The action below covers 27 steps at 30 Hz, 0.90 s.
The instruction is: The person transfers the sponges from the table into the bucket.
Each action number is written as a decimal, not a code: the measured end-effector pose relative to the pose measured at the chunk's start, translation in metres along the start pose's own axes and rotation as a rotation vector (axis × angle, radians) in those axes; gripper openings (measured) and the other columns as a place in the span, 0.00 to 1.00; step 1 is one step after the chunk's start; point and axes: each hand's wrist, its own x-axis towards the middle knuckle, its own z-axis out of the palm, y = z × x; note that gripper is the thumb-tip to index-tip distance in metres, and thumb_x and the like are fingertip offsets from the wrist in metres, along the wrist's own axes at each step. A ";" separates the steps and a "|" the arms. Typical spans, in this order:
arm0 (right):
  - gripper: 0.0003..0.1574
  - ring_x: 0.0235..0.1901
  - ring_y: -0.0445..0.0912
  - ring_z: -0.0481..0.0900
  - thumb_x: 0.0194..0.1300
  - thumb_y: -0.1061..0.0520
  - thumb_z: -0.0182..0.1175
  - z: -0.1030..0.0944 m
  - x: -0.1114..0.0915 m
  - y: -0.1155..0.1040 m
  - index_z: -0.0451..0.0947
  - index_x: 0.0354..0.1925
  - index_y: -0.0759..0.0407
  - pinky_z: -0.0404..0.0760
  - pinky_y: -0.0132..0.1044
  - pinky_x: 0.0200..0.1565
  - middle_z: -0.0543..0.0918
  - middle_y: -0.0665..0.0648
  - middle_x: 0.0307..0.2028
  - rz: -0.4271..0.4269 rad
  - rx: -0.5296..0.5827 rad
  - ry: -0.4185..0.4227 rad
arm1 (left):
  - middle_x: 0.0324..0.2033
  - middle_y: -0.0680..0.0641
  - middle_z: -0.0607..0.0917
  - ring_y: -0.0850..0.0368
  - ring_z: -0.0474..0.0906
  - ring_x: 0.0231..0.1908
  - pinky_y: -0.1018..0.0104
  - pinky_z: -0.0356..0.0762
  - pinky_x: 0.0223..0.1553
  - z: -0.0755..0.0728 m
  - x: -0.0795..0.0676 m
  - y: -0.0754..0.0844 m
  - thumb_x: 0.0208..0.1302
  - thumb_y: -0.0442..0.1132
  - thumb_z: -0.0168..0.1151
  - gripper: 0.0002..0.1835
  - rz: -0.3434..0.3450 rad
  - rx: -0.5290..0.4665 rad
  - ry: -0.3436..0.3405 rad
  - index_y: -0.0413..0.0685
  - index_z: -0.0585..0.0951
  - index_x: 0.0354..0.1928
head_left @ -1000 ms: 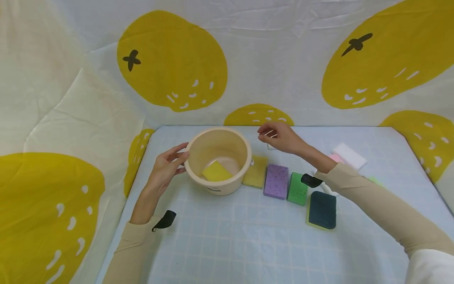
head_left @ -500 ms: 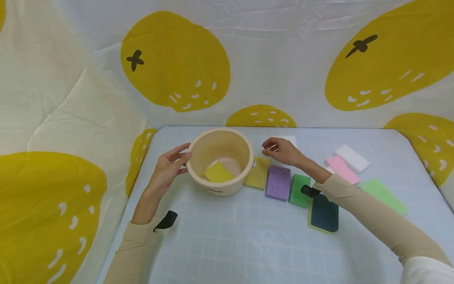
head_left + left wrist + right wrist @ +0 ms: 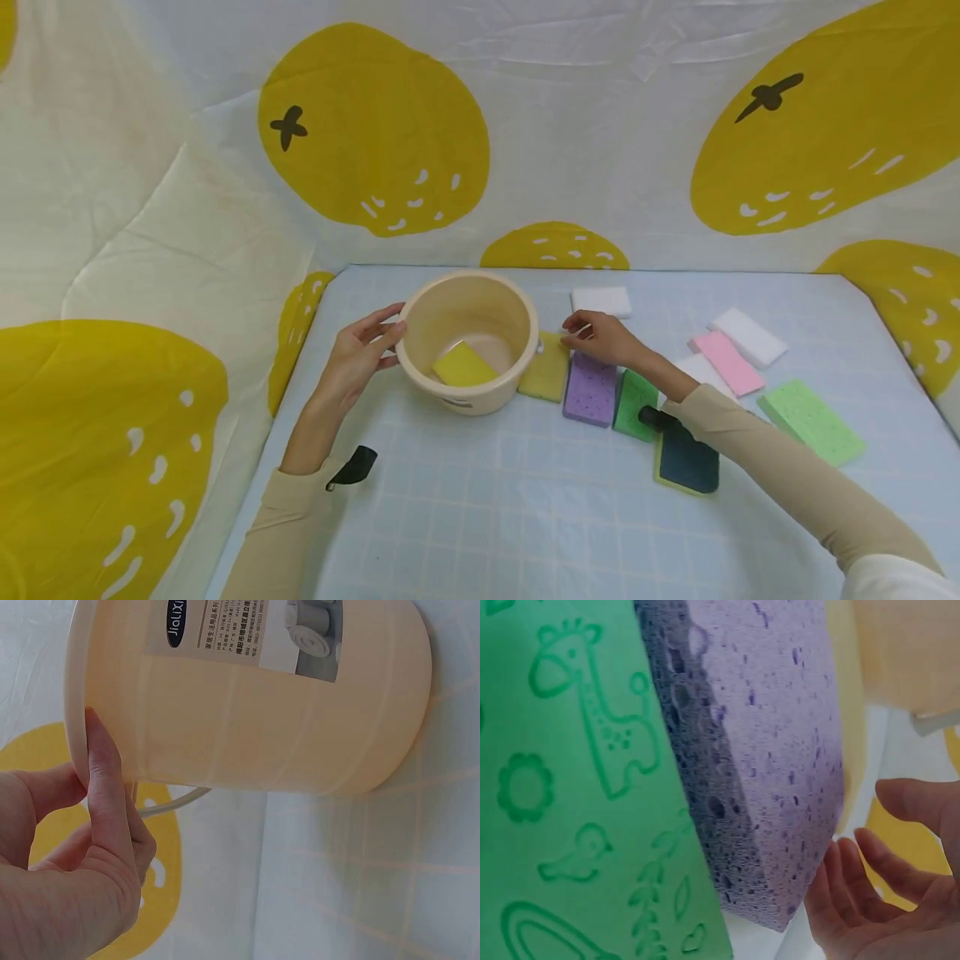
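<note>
My left hand (image 3: 352, 358) pinches the left rim of a cream plastic bucket (image 3: 487, 402); in the left wrist view, its fingers straddle the rim beside a printed label. A yellow sponge (image 3: 463, 365) lies inside the bucket. My right hand (image 3: 603, 337) is at the far end of a purple sponge (image 3: 590, 393), fingers loosely bent and thumb apart. In the right wrist view, its fingertips reach the purple sponge's (image 3: 780, 735) end; contact is hard to tell. A flat yellow sponge (image 3: 543, 375) lies between bucket and purple sponge.
Right of the purple sponge lie a green sponge (image 3: 636, 408) embossed with animals and a dark scouring sponge (image 3: 687, 454). Farther right are a pink sponge (image 3: 729, 363), a white one (image 3: 748, 336) and a light green one (image 3: 812, 421). Another white block (image 3: 600, 302) sits at the back.
My right hand has come down and nearer, from the white block at the back to the purple sponge. My left hand has stayed on the bucket's rim.
</note>
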 end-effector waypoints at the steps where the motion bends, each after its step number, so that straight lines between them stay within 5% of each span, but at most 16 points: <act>1: 0.19 0.49 0.61 0.83 0.72 0.59 0.63 0.001 -0.001 0.001 0.77 0.54 0.72 0.83 0.54 0.53 0.83 0.69 0.49 0.011 0.004 -0.005 | 0.55 0.43 0.80 0.55 0.82 0.43 0.65 0.87 0.44 0.000 0.000 0.000 0.72 0.47 0.67 0.27 -0.001 -0.002 0.000 0.56 0.77 0.70; 12: 0.25 0.48 0.58 0.83 0.70 0.51 0.67 0.008 -0.005 0.004 0.77 0.54 0.69 0.84 0.52 0.52 0.82 0.68 0.50 0.112 -0.042 -0.068 | 0.55 0.42 0.80 0.54 0.82 0.44 0.65 0.87 0.44 0.000 0.000 -0.001 0.71 0.47 0.67 0.27 -0.005 0.003 0.004 0.57 0.77 0.70; 27: 0.26 0.53 0.62 0.82 0.69 0.52 0.68 0.009 -0.006 -0.007 0.76 0.55 0.70 0.82 0.54 0.56 0.81 0.70 0.53 0.147 0.008 -0.031 | 0.55 0.43 0.80 0.56 0.82 0.42 0.65 0.87 0.44 0.000 -0.001 -0.001 0.71 0.46 0.67 0.27 -0.002 -0.020 -0.002 0.56 0.77 0.70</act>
